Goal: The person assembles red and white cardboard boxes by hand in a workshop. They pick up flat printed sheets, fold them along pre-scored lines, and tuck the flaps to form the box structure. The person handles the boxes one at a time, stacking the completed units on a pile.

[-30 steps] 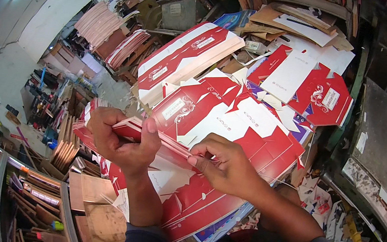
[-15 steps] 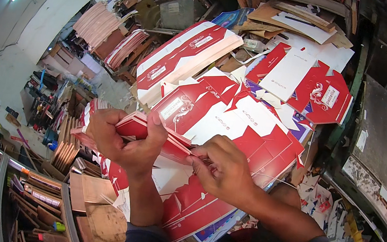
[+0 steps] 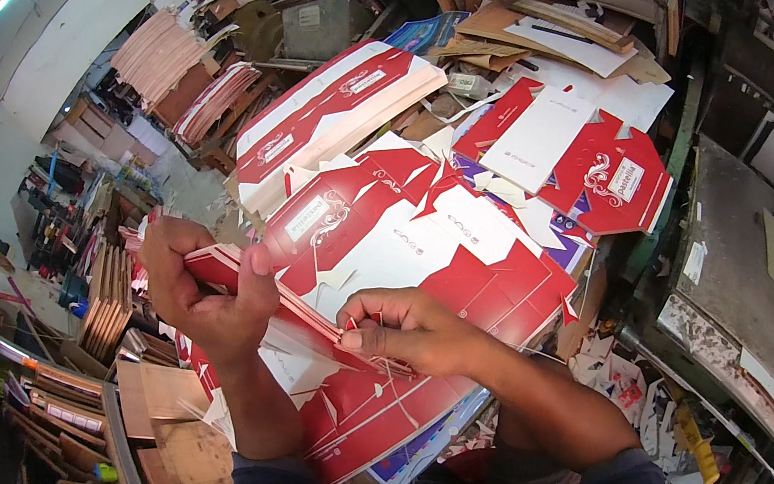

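Note:
My left hand (image 3: 212,311) is wrapped around a thin stack of red printed card box blanks (image 3: 303,312), with its thumb raised along the upper side. The stack is held on edge and tilted, above other sheets. At its right end my right hand (image 3: 418,331) pinches with thumb and fingertips, and small red and white card scraps stick out between the fingers. Below and beyond both hands lie large red and white die-cut sheets (image 3: 360,415). Loose slivers of white card are scattered over them.
A thick pile of red and white sheets (image 3: 326,116) stands beyond the hands. Far right lies a white and red blank (image 3: 610,176). A grey metal machine table (image 3: 757,270) borders the right side, with paper scraps (image 3: 613,379) beneath. Wooden boards (image 3: 185,433) stand lower left.
The view has shifted, so everything sits a little further left. My right fingers now have small red scraps between them at the stack's end. My left hand keeps its hold.

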Tool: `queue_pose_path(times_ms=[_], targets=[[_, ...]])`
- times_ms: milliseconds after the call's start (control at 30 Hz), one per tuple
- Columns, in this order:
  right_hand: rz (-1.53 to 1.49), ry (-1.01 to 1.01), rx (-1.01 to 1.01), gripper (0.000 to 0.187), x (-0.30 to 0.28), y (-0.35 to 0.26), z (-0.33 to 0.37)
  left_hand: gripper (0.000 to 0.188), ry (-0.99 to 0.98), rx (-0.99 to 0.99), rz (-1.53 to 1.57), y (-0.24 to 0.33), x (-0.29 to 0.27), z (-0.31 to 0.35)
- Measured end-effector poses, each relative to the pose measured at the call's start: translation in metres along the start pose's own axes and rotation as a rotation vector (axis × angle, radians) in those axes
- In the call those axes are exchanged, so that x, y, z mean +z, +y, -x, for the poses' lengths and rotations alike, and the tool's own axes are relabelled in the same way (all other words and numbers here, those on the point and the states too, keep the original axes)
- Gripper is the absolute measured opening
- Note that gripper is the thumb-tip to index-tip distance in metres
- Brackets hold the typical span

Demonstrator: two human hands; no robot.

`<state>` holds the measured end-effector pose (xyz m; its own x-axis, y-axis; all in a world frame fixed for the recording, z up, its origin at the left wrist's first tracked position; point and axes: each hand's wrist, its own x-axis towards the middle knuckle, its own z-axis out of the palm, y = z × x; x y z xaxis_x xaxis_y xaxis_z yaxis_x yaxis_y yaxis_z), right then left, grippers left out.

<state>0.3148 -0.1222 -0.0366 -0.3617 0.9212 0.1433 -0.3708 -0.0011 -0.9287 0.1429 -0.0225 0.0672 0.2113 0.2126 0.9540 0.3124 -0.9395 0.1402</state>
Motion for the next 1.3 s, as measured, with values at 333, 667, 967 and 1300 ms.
queue_pose_path(times_ms=[333,667,967,1300], targets=[[-0.33,0.281,-0.295,0.016,-0.008,0.012,0.021,0.043,0.128,-0.034,-0.053,-0.021,-0.014,-0.01],[0.607,0.62,0.002,0.021,-0.028,0.012,0.022,0.029,0.423,-0.179,0.036,-0.029,-0.068,-0.023],[1.003,0.549,-0.296,0.073,0.009,-0.006,0.012,0.029,0.4,-0.171,0.048,-0.036,-0.078,-0.032],[0.537,0.31,-0.449,0.032,0.047,-0.051,-0.031,0.026,0.459,-0.26,0.281,0.006,-0.058,-0.075]])
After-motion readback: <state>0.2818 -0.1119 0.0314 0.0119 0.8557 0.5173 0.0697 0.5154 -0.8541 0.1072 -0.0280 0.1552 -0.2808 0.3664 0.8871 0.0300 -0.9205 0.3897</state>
